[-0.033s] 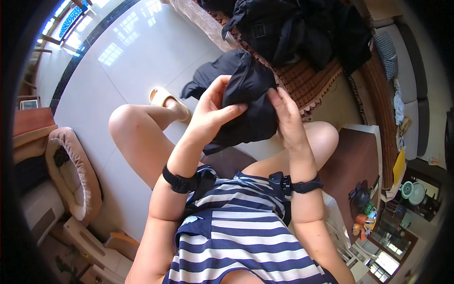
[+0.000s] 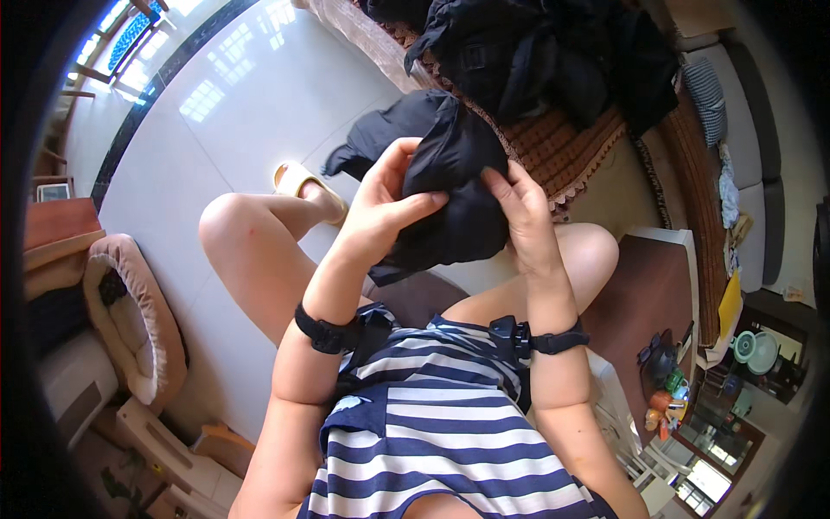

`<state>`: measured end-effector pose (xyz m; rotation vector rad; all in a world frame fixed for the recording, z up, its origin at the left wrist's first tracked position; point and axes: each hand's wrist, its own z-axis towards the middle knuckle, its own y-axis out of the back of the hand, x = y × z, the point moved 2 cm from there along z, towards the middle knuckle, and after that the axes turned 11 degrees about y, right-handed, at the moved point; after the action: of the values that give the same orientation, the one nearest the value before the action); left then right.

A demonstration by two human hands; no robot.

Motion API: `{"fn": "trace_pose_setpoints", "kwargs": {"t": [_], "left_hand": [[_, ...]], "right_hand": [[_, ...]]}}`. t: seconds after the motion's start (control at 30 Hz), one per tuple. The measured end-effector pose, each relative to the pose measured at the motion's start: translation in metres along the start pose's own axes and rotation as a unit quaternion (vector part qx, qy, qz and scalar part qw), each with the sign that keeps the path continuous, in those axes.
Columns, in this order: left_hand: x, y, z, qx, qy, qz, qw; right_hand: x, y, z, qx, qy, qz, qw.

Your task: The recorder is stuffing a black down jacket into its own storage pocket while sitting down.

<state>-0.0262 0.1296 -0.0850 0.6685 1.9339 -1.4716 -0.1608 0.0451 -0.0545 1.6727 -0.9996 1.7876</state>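
Two-handed pinch on crumpled black cloth (image 2: 458,229), just this side of the ribbed brown fabric cover (image 2: 562,160): clamped in bare left hand (image 2: 385,208), now thumbed slightly further in by bare right hand (image 2: 528,212), so gripped both sides.

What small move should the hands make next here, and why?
Probably a gentle outward pull by the right hand while the left hand holds on: both hands grip the black cloth, yet it is bunched and folded between them, so spreading it seems sensible.

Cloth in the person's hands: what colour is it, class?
The cloth is black; the head view shows it best.
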Motion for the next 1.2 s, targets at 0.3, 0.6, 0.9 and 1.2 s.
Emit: {"fn": "trace_pose_setpoints", "kwargs": {"t": [0.3,0.6,0.9,1.2], "left_hand": [[-0.007,-0.008,-0.010,-0.075,0.005,0.146,0.986],[-0.014,-0.007,-0.008,-0.081,0.047,0.153,0.984],[-0.005,-0.003,-0.001,-0.188,-0.004,0.009,0.982],[-0.012,0.002,0.002,-0.141,0.008,0.016,0.990]], "right_hand": [[0.018,-0.015,0.006,0.031,0.139,-0.248,0.958],[0.014,-0.001,-0.003,0.043,0.110,-0.191,0.975],[0.013,0.005,-0.003,0.005,0.146,-0.243,0.959],[-0.001,-0.004,-0.001,0.004,0.088,-0.099,0.991]]}}
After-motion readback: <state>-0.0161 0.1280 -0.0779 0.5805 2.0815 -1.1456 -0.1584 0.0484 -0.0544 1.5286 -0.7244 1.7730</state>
